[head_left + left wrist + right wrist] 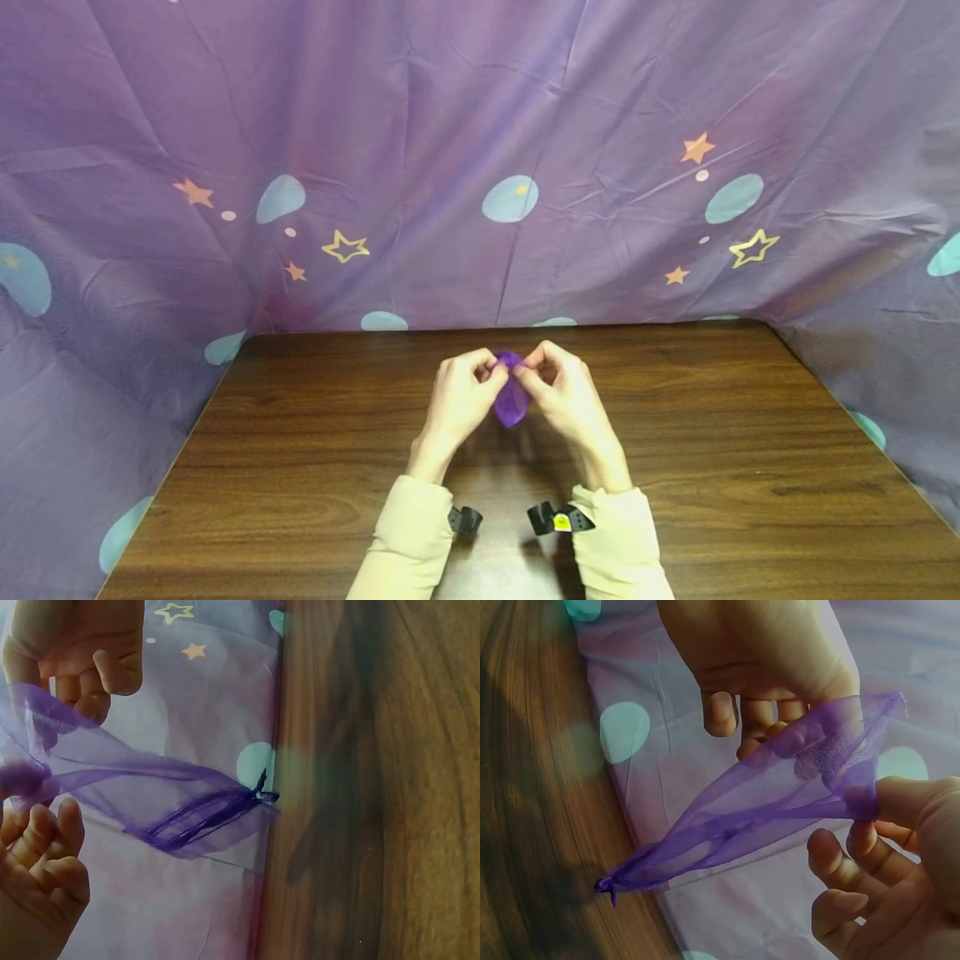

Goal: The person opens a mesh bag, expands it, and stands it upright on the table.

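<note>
A sheer purple organza bag (511,405) hangs between both hands above the table. My left hand (459,398) pinches its upper edge between thumb and fingers. Opposite it, my right hand (567,400) pinches the same upper edge, so the cloth is spread between them. In the left wrist view the bag (169,784) narrows downward to a dark knotted tip, with dark purple strands gathered along its lower part. The right wrist view shows the bag (757,799) widening toward the fingers; the other fingers of both hands are loosely curled below the grip.
The brown wood-grain table (315,433) lies below the hands. A purple curtain (450,125) with stars and pale blue ovals hangs behind it and at both sides. Black wrist mounts (467,522) sit at the cuffs of the cream sleeves (408,533).
</note>
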{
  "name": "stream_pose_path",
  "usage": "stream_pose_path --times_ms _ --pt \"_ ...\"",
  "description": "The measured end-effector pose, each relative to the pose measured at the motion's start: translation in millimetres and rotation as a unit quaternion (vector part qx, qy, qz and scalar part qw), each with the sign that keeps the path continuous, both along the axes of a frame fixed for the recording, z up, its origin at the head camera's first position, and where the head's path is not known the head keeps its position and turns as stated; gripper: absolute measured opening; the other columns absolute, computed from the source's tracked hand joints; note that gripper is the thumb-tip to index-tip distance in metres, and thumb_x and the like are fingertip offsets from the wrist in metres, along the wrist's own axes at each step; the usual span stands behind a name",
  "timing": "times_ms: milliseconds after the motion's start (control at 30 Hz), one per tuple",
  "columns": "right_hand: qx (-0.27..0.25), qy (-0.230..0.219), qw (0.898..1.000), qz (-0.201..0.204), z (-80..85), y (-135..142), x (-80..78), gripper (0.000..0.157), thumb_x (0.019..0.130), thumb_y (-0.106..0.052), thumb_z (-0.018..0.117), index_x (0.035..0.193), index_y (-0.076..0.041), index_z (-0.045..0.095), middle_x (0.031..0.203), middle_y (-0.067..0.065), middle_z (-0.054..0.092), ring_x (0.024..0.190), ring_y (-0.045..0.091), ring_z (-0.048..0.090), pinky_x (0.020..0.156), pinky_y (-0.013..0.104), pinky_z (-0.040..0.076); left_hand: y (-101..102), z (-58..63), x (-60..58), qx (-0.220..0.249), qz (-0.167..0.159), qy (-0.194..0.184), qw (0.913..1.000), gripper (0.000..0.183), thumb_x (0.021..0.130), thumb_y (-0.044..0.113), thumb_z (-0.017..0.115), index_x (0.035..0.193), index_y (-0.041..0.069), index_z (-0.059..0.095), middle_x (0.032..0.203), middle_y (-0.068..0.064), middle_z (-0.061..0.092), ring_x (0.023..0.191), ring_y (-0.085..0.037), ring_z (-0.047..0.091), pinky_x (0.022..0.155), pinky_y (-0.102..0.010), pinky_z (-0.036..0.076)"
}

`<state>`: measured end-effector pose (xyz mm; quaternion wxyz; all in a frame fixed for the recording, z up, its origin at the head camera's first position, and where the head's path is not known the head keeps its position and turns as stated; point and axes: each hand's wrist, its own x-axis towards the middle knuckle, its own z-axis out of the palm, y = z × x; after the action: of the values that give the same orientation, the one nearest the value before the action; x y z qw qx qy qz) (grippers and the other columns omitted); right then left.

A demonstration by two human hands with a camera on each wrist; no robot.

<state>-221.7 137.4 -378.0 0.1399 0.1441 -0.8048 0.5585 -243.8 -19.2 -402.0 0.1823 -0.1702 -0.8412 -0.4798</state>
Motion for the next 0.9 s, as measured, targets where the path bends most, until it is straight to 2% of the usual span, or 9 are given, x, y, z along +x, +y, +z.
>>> stream_pose_path --times_ms 67,200,300,400,433,533,767,833,900 --pt "-0.002 -0.004 1.0 0.0 8.9 -1.9 6.3 0.01 0.087 0.007 0.065 0.08 0.004 0.057 0.072 0.015 0.065 0.058 0.017 0.056 0.05 0.024 0.044 0.3 -0.7 -0.2 0.004 -0.004 -0.001 1.0 0.016 0.084 0.013 0.069 0.07 0.016 0.062 0.057 0.01 0.049 0.049 -0.007 0.043 0.047 -0.025 0.037" --pt "0.001 -0.008 1.0 0.005 17.4 -2.1 11.8 0.009 0.086 0.009 0.063 0.081 0.005 0.057 0.073 0.015 0.063 0.059 0.014 0.055 0.052 0.024 0.044 -2.5 -1.7 -1.7 0.01 -0.049 -0.006 0.9987 0.01 0.087 0.014 0.071 0.079 0.014 0.064 0.063 0.008 0.051 0.056 -0.008 0.048 0.052 -0.025 0.041" --pt "0.006 -0.011 1.0 0.011 3.6 3.2 1.3 0.01 0.086 0.007 0.065 0.082 0.002 0.058 0.074 0.013 0.064 0.059 0.014 0.056 0.051 0.024 0.044 -7.0 -1.3 -2.9 0.009 -0.087 -0.016 0.996 0.008 0.091 0.019 0.07 0.088 0.012 0.066 0.068 0.007 0.056 0.06 -0.009 0.052 0.055 -0.026 0.044" --pt "0.007 -0.017 1.0 0.02 -10.6 7.6 -8.9 0.01 0.087 0.003 0.067 0.083 -0.002 0.059 0.074 0.01 0.064 0.059 0.015 0.057 0.05 0.025 0.045 -10.2 0.2 -3.1 0.01 -0.101 -0.015 0.9948 0.01 0.093 0.021 0.068 0.09 0.012 0.068 0.071 0.006 0.06 0.061 -0.009 0.054 0.055 -0.027 0.045" --pt "0.006 -0.019 0.999 0.025 -15.0 8.8 -12.0 0.01 0.087 0.002 0.068 0.083 -0.003 0.06 0.073 0.009 0.064 0.058 0.015 0.057 0.05 0.026 0.045 -10.7 0.7 -2.9 0.008 -0.099 -0.011 0.9949 0.01 0.094 0.021 0.067 0.09 0.012 0.068 0.072 0.007 0.061 0.061 -0.009 0.054 0.054 -0.027 0.046" --pt "0.009 -0.019 0.999 0.033 -14.9 8.0 -11.6 0.011 0.087 0.0 0.069 0.083 -0.004 0.06 0.072 0.007 0.063 0.057 0.016 0.057 0.05 0.026 0.045 -10.1 1.0 -2.9 0.001 -0.077 0.005 0.997 0.009 0.094 0.019 0.067 0.087 0.013 0.07 0.071 0.008 0.061 0.059 -0.008 0.053 0.054 -0.026 0.044" --pt "-0.003 -0.012 1.0 0.006 -12.7 6.2 -10.8 0.013 0.085 0.0 0.072 0.08 -0.004 0.061 0.067 0.005 0.063 0.054 0.013 0.054 0.048 0.024 0.04 -4.6 -0.1 -1.2 -0.024 0.019 0.042 0.9987 0.007 0.085 0.017 0.07 0.078 0.019 0.067 0.064 0.011 0.054 0.055 -0.007 0.049 0.052 -0.027 0.041" --pt "-0.014 -0.014 1.0 0.003 -12.9 6.8 -10.6 0.012 0.085 0.0 0.072 0.081 -0.002 0.061 0.069 0.007 0.065 0.056 0.012 0.055 0.048 0.024 0.041 -2.3 -1.2 -0.8 -0.022 0.03 0.056 0.9977 0.008 0.083 0.017 0.07 0.076 0.018 0.066 0.063 0.011 0.054 0.055 -0.007 0.049 0.052 -0.027 0.041" --pt "-0.017 -0.018 1.0 -0.004 -13.8 8.8 -10.4 0.011 0.084 0.001 0.072 0.083 -0.001 0.061 0.072 0.009 0.066 0.057 0.013 0.056 0.048 0.024 0.041 0.0 -2.4 -0.4 -0.016 0.021 0.065 0.9975 0.009 0.083 0.015 0.069 0.076 0.018 0.065 0.064 0.011 0.054 0.056 -0.007 0.049 0.052 -0.026 0.042"
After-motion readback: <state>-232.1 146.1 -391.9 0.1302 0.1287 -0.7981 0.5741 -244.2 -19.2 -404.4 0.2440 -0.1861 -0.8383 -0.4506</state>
